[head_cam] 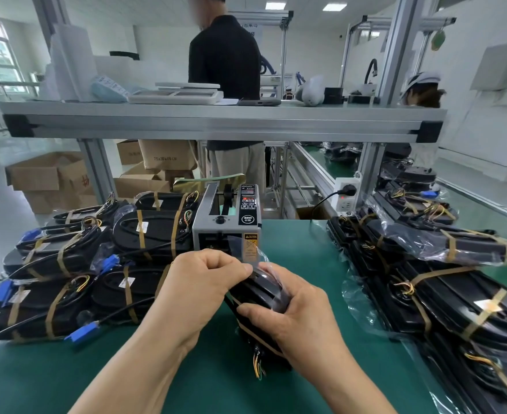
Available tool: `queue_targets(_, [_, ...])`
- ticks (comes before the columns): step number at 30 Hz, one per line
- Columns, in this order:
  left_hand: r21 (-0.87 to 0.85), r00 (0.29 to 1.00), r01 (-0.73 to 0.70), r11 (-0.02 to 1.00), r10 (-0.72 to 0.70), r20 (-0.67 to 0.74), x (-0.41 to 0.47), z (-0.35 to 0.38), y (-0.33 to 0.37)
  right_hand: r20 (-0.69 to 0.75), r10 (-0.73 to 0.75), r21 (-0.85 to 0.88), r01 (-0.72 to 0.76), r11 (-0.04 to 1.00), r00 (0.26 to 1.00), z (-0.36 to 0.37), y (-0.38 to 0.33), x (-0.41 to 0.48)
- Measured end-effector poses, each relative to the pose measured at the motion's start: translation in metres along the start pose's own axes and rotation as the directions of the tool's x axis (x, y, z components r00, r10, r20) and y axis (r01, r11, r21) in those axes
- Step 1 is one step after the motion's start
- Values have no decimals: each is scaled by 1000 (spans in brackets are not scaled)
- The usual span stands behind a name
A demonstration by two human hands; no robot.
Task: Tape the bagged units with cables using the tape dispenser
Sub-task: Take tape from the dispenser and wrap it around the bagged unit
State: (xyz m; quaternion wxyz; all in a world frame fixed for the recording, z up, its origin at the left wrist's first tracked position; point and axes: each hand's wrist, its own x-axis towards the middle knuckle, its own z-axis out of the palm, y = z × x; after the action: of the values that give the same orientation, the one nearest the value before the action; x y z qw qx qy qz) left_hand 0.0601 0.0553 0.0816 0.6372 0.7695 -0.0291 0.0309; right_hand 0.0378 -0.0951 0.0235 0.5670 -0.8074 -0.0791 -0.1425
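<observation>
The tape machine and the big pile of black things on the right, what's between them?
Head view: only bare green mat lies between the tape machine and the right pile, apart from loose clear plastic at the pile's edge.

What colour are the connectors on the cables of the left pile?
Blue connectors, clearest in the head view.

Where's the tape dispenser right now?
Head view: the tape dispenser stands centre on the green mat, just behind both hands, beside the left stack of taped units.
</observation>
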Motion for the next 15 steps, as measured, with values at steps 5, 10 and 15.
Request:
queue_targets(5, [-9, 998, -14, 1000, 14, 56, -1, -1, 0, -16, -20, -25, 20, 999, 1000, 0, 0, -1])
queue_targets(10, [-62, 991, -40, 997, 47, 126, 1, -4, 2, 5, -14, -15, 14, 1000, 1000, 0, -2, -1])
queue_targets(15, [63, 995, -46, 997, 40, 89, 2, -2, 0, -2, -18, -7, 18, 1000, 1000, 0, -2, -2])
